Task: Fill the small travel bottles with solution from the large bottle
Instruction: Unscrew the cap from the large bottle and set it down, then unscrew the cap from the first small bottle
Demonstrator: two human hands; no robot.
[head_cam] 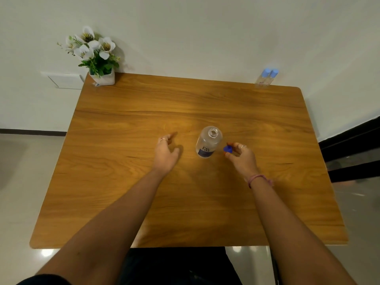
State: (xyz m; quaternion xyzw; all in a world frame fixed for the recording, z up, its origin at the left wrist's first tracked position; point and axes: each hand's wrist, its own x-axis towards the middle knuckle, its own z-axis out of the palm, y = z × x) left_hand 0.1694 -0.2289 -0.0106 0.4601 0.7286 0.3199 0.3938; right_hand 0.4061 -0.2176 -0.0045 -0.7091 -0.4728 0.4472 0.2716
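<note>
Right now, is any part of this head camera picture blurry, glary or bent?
Head view: soft glare patch on the brown wooden table; the two small blue-capped travel bottles at the far right corner look blurred; wide-angle lens bows the table edges; the open clear large bottle is sharp.

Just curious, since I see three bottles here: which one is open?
The large bottle mid-table, between the hands; its neck is bare and the right hand holds its blue cap. The two small bottles at the far edge are capped.
</note>
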